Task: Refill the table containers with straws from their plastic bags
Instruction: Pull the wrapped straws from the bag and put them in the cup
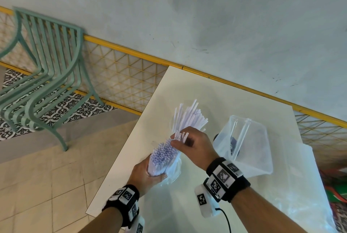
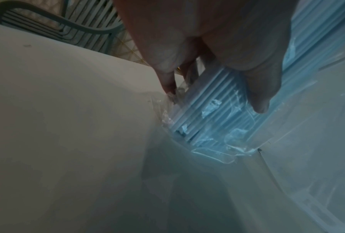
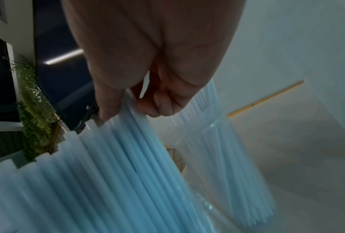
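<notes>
A thick bundle of pale straws (image 1: 163, 157) stands upright in a clear plastic bag (image 1: 173, 172) on the white table (image 1: 216, 97). My left hand (image 1: 144, 174) grips the bundle through the bag near its base; its fingers (image 2: 261, 97) wrap the straws (image 2: 211, 110). My right hand (image 1: 193, 142) pinches a small bunch of straws (image 1: 181, 136) at their top ends, just above the bundle; the thumb and fingers (image 3: 153, 104) close on those straws (image 3: 127, 141). Behind it a clear container (image 1: 187, 118) holds more straws. A second clear container (image 1: 247, 146) at right has a few straws.
A large crumpled clear plastic bag (image 1: 300, 186) lies on the table's right side. A green metal chair (image 1: 47, 75) stands on the floor at left, beyond the table edge. A grey wall with a yellow rail (image 1: 131, 49) runs behind the table.
</notes>
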The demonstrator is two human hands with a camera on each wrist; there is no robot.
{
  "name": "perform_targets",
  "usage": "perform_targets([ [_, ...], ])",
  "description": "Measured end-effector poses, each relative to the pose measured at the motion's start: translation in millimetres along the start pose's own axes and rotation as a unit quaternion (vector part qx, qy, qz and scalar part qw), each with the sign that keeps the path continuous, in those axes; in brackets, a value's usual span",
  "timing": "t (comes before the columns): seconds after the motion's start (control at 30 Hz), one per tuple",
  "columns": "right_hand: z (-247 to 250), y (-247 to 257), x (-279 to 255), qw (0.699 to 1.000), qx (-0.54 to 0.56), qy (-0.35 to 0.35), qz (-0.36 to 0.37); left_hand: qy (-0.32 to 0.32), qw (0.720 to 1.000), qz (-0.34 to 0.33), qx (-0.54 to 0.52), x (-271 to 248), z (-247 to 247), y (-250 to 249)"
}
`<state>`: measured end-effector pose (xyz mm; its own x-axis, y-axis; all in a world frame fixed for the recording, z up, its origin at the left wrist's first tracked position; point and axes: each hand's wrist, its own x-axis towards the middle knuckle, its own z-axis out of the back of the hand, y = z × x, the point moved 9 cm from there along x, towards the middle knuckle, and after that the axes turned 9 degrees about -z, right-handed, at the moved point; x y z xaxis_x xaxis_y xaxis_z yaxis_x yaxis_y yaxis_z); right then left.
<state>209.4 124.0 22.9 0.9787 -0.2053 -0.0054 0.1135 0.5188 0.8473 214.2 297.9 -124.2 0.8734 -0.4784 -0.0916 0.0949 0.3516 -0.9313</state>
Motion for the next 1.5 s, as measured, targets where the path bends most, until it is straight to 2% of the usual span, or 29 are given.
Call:
perform_targets([
  [0.3, 38.1, 48.8, 14.8, 0.995, -0.056, -0.047, 0.068, -0.020, 1.000, 0.011, -0.012, -1.5, 3.3, 2.4],
  [0.53, 98.7, 96.1, 33.6, 0.991, -0.096, -0.073, 0.051, -0.011, 0.999, 0.012, -0.029, -2.5, 1.6, 1.6],
  [0.67, 137.9, 120.8, 44.0, 0.983, -0.112, -0.135, 0.059, -0.009, 0.999, 0.013, -0.036, -2.8, 1.8, 2.1],
  [0.77, 150.4, 121.1, 54.8, 0.979, -0.105, -0.166, 0.056, -0.011, 0.999, 0.016, -0.039, -3.1, 2.4, 2.1],
  [0.87, 137.4, 101.1, 66.1, 0.980, -0.113, -0.162, 0.026, -0.010, 0.999, 0.017, -0.041, -3.5, 2.9, 1.5],
  [1.0, 90.9, 46.6, 77.0, 0.987, -0.132, -0.063, -0.065, -0.010, 0.999, 0.019, -0.041, -3.8, 3.3, 1.0],
  [1.13, 75.1, 9.9, 76.0, 0.982, -0.103, -0.045, -0.152, -0.010, 0.999, 0.016, -0.037, -5.2, 5.7, -5.1],
  [1.23, 69.2, 4.3, 68.5, 0.983, -0.112, -0.050, -0.134, -0.009, 0.999, 0.015, -0.045, -5.6, 6.2, -7.7],
  [1.4, 34.5, -11.5, 53.7, 0.975, -0.197, -0.017, -0.106, -0.008, 0.999, 0.017, -0.048, -5.7, 6.2, -4.3],
  [1.5, 21.6, -18.0, 56.4, 0.971, -0.220, -0.032, -0.084, -0.004, 0.999, 0.020, -0.045, -5.8, 5.7, -3.3],
])
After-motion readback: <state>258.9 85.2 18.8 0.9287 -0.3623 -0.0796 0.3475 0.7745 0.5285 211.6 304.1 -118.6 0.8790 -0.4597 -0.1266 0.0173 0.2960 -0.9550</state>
